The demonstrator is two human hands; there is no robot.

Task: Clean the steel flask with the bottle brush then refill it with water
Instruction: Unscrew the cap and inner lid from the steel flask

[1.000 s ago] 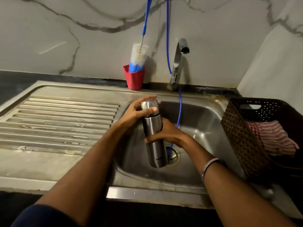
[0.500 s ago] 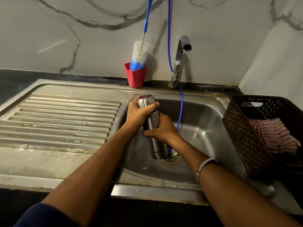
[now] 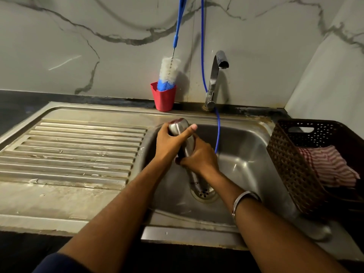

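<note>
The steel flask [image 3: 186, 146] is held over the basin of the sink [image 3: 246, 166], tilted so that its capped top leans toward the back left and its base points down toward the drain [image 3: 204, 193]. The left hand [image 3: 171, 142] wraps round the cap end, fingers curled over the far side and the thumb pressed across the near side just under the top. The right hand [image 3: 199, 156] grips the middle of the body just below, its fingers closed round the metal, so the two hands touch each other along the flask. A metal bangle [image 3: 243, 200] sits on the right wrist. Behind the sink, against the marbled wall, the bottle brush [image 3: 168, 72] stands bristles-down in a red cup [image 3: 163, 99], its blue handle leaning up toward the top edge. Right of the cup rises the tap [image 3: 214, 79], with a thin blue hose [image 3: 217, 133] hanging past it into the basin. The ribbed draining board [image 3: 74, 150] lies to the left, and a dark woven basket [image 3: 295, 166] holding a red-and-white striped cloth [image 3: 327, 166] stands to the right.
</note>
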